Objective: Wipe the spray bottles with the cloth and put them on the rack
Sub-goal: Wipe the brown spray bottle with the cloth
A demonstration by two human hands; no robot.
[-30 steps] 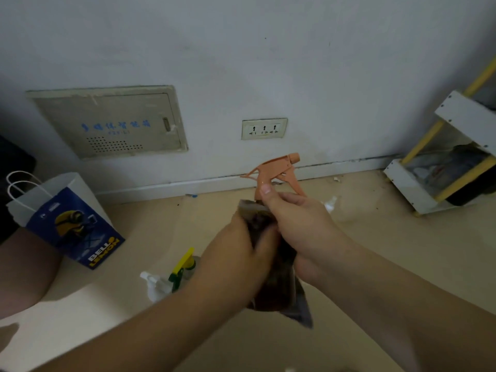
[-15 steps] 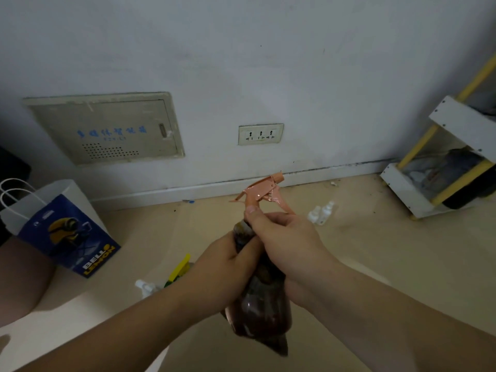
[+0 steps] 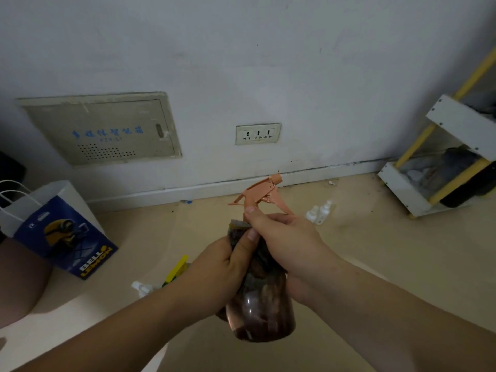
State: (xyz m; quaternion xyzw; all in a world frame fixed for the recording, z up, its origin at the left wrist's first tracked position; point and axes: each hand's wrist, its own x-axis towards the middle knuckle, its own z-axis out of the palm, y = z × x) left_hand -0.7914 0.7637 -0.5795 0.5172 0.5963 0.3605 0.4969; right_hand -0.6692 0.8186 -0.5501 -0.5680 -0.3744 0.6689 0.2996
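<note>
The right hand (image 3: 287,237) is gripping the neck of the brown spray bottle (image 3: 261,315) just under its orange trigger head (image 3: 261,190), fingers curled round it and thumb pointing up, while the left hand (image 3: 217,272) is clasping a dark cloth (image 3: 237,229) against the bottle's shoulder. The bottle is hanging upright in the air between both hands, above the floor (image 3: 362,264) and well apart from the white-and-yellow rack (image 3: 402,186) standing at the right by the wall. Two small white bottles (image 3: 320,212) are lying on the floor beyond the hands, and a blue paper bag (image 3: 61,229) is sitting at the left.
</note>
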